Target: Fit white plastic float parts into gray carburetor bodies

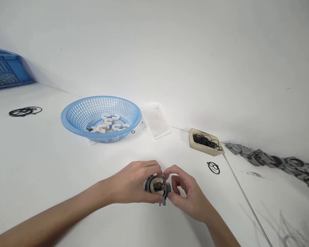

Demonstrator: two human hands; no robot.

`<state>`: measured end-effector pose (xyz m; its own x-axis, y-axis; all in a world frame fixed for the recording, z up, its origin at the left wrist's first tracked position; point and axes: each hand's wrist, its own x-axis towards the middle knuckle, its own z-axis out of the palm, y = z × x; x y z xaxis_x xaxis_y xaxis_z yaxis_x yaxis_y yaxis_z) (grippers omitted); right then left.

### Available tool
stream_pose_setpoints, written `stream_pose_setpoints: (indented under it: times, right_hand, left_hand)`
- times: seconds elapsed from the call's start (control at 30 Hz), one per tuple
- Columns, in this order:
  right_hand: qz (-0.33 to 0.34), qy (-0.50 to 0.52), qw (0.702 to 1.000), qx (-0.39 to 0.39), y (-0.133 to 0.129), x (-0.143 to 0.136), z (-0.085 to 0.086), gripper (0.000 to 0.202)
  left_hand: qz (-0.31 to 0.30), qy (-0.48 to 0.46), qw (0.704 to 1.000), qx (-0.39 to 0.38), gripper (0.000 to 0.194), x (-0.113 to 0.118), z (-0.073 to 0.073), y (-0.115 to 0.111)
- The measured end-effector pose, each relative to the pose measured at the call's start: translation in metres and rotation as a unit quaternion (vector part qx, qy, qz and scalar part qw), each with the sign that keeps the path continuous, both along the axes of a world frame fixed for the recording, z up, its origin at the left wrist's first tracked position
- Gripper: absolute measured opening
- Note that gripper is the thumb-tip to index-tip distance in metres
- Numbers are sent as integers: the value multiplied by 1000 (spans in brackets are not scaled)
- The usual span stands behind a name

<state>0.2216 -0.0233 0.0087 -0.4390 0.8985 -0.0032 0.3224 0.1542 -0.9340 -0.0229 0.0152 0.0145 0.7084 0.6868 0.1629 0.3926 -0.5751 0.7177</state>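
A grey metal carburetor (157, 187) with a pale ring-like float and brass parts in its open face sits low in the middle of the view. Around its left side my left hand (135, 183) is closed, fingers over the far edge and thumb along the near edge. My right hand (187, 195) bends in from the right, with index fingertip and thumb at the carburetor's right rim by a short round stub. Whether a small part is pinched in the right fingers cannot be made out.
A blue mesh basket (72, 127) holds several white C-shaped floats. Beside it lies a white tray (156, 121). A cream box (204, 150) contains thin black rings. Black gaskets (213, 167) lie nearby, grey metal castings (262, 159) line the right, and a blue crate (7, 68) stands far left.
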Motion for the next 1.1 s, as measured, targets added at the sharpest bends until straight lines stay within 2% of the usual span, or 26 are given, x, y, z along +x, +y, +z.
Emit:
stream_pose_setpoints:
  times: [0.1, 0.2, 0.53, 0.87, 1.1]
  right_hand:
    - [2, -62, 995, 74, -3, -2, 1, 50]
    - [-10, -81, 991, 109, -4, -5, -1, 47]
    - [-1, -77, 990, 122, -5, -6, -1, 48]
    - [0, -71, 987, 147, -5, -7, -1, 46]
    - [-3, -55, 985, 165, -6, -7, -7, 49]
  left_hand:
    - [0, 3, 1000, 5, 30, 0, 0, 0]
    - [1, 3, 1000, -1, 31, 0, 1, 1]
    - [-10, -8, 999, -41, 31, -1, 5, 2]
    - [-14, -15, 999, -45, 31, -2, 4, 3]
    - [-17, -17, 999, -45, 31, -3, 2, 4]
